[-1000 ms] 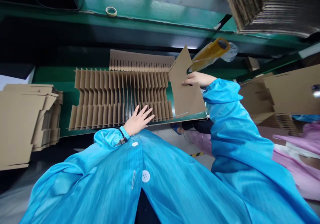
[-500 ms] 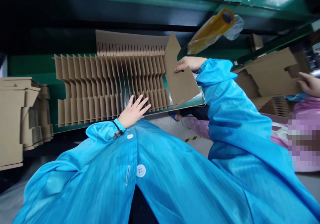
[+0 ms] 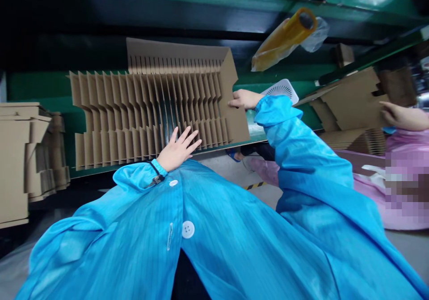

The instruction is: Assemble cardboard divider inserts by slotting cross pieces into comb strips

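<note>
A slotted corrugated cardboard divider assembly (image 3: 147, 107) lies on the green bench, its many thin partitions standing in rows. My left hand (image 3: 177, 150) is open, with its fingers spread at the assembly's near edge. A cardboard end panel (image 3: 236, 121) stands against the assembly's right end. My right hand (image 3: 244, 99) is shut on the panel's upper edge, fingers curled over it. Both blue sleeves cover my forearms up to the wrists.
Stacked folded cardboard (image 3: 20, 157) stands at the left. A yellow roll in clear plastic (image 3: 284, 38) lies beyond the bench, near a small white fan (image 3: 281, 90). At the right, a co-worker's hand (image 3: 402, 116) reaches towards more cardboard pieces (image 3: 348, 99).
The end panel has swung from its outward tilt to stand against the assembly's end, moving with my right hand. A white fan has come into view. My left hand has barely moved.
</note>
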The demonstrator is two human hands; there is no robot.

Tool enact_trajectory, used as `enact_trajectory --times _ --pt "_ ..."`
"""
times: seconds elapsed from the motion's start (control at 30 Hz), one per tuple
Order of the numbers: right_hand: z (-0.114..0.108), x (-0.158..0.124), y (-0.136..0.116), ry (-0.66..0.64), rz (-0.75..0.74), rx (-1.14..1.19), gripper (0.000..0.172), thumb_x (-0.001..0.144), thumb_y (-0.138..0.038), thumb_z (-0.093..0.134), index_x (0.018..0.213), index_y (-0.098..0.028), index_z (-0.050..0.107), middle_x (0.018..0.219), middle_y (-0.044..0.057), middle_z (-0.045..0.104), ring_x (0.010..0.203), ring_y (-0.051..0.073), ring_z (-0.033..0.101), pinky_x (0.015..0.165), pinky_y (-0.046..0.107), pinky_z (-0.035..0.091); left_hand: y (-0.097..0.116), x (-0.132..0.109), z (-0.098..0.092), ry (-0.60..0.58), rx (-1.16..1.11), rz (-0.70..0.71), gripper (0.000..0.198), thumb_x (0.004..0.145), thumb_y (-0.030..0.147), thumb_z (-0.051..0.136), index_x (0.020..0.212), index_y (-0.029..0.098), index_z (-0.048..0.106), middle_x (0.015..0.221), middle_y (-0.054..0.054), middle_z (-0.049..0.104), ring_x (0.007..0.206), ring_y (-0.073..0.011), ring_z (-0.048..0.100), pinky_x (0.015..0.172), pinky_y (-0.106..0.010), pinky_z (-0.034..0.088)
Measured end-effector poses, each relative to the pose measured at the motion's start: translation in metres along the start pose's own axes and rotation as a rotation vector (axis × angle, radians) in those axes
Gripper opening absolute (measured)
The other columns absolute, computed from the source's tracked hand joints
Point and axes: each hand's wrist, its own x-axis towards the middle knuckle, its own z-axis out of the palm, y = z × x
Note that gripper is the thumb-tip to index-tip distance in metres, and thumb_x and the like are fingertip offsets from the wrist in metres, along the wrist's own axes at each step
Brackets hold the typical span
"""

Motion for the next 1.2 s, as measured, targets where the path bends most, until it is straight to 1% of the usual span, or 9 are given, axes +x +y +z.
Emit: enact_trajectory --times 0.13,0.3,0.5,0.67,0.73,0.83,0.93,1.07,1.2 --pt "0.013 0.002 0.003 0.054 -0.021 0.072 0.022 0.087 -0.019 0.058 0.067 -0.019 0.051 0.058 0.0 0.054 0.055 0.013 0.053 0.053 0.023 0.041 0.0 -0.001 0.0 0.01 -0.008 0.0 0.062 0.088 0.025 0.07 0.146 0.02 0.048 0.155 -0.018 0.038 0.147 -0.0388 0.029 0.116 -0.069 0.023" --pt "0.011 0.004 0.004 0.061 -0.035 0.083 0.024 0.086 -0.018 0.059 0.064 -0.019 0.049 0.057 0.0 0.051 0.054 0.013 0.05 0.052 0.023 0.04 -0.001 -0.001 0.001 0.004 0.008 0.004 0.062 0.088 0.025 0.07 0.146 0.02 0.047 0.156 -0.017 0.037 0.147 -0.0391 0.028 0.116 -0.069 0.024" --pt "0.015 0.002 -0.006 0.058 0.022 0.105 0.026 0.087 -0.015 0.055 0.064 -0.02 0.045 0.052 -0.002 0.046 0.047 0.011 0.046 0.049 0.024 0.038 -0.001 -0.002 0.001 0.002 0.007 0.007 0.063 0.088 0.026 0.071 0.146 0.019 0.047 0.155 -0.018 0.038 0.147 -0.0394 0.028 0.116 -0.07 0.023" --pt "0.011 0.008 -0.005 -0.007 0.006 0.043 0.034 0.087 -0.016 0.057 0.056 -0.019 0.046 0.049 0.0 0.045 0.05 0.014 0.051 0.053 0.025 0.041 -0.001 -0.002 0.001 -0.009 0.032 0.008 0.062 0.089 0.027 0.07 0.146 0.018 0.047 0.155 -0.019 0.038 0.147 -0.0403 0.029 0.115 -0.07 0.025" --pt "0.008 0.011 -0.003 -0.032 -0.002 0.014 0.034 0.086 -0.016 0.058 0.054 -0.018 0.047 0.049 0.001 0.046 0.052 0.015 0.052 0.055 0.026 0.042 -0.001 -0.002 0.0 -0.009 0.04 0.007 0.062 0.089 0.027 0.07 0.146 0.018 0.047 0.155 -0.019 0.038 0.146 -0.0405 0.029 0.114 -0.07 0.026" --pt "0.007 0.014 0.0 -0.021 -0.011 0.005 0.032 0.087 -0.018 0.057 0.056 -0.018 0.049 0.05 0.001 0.047 0.052 0.014 0.052 0.055 0.026 0.042 -0.001 -0.001 -0.001 -0.01 0.032 0.008 0.063 0.088 0.026 0.071 0.146 0.019 0.047 0.155 -0.019 0.039 0.147 -0.0397 0.029 0.115 -0.07 0.025" --pt "0.015 0.016 0.001 0.041 -0.032 -0.018 0.026 0.088 -0.02 0.056 0.062 -0.018 0.053 0.055 0.002 0.052 0.056 0.015 0.054 0.056 0.025 0.043 -0.001 -0.002 -0.001 -0.004 0.013 0.005 0.064 0.088 0.025 0.07 0.147 0.02 0.047 0.155 -0.018 0.038 0.147 -0.0388 0.028 0.115 -0.069 0.024" --pt "0.035 0.021 0.003 0.104 -0.088 -0.134 0.022 0.089 -0.019 0.052 0.067 -0.017 0.056 0.063 0.005 0.059 0.069 0.018 0.06 0.064 0.023 0.044 -0.002 -0.002 0.0 -0.008 0.019 -0.001 0.062 0.088 0.025 0.07 0.146 0.02 0.047 0.156 -0.018 0.037 0.147 -0.0391 0.028 0.115 -0.069 0.024" --pt "0.051 0.03 0.009 0.105 -0.103 -0.099 0.019 0.09 -0.018 0.05 0.072 -0.016 0.057 0.067 0.007 0.064 0.072 0.018 0.061 0.067 0.022 0.045 -0.001 -0.001 -0.001 -0.029 0.035 0.004 0.062 0.089 0.027 0.069 0.146 0.019 0.047 0.156 -0.018 0.037 0.147 -0.0403 0.027 0.115 -0.07 0.025"
